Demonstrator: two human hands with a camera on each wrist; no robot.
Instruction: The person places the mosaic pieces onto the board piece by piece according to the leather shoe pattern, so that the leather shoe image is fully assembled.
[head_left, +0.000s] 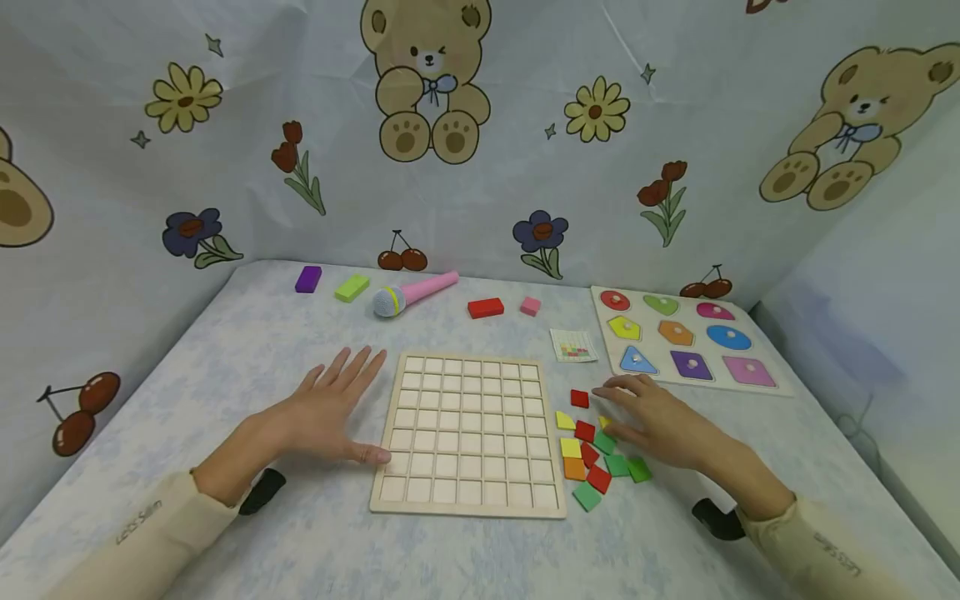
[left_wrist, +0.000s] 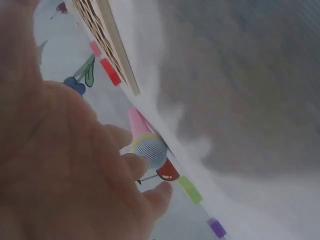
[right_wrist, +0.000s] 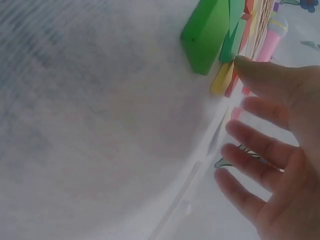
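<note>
A person's left hand (head_left: 330, 412) lies flat with fingers spread on the pale cloth-covered table (head_left: 247, 358), its thumb touching the left edge of a wooden grid board (head_left: 468, 433). The right hand (head_left: 660, 421), fingers relaxed and spread and gripping nothing, rests over a heap of small coloured tiles (head_left: 592, 462) just right of the board. Behind lie a pink toy microphone (head_left: 412, 293) and a shape puzzle (head_left: 682, 337)

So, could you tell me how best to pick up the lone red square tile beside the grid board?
Pinch the red tile by two opposite edges, coming from above. It lies flat and apart from the pile, so its sides are free. The right hand is nearest.
</note>
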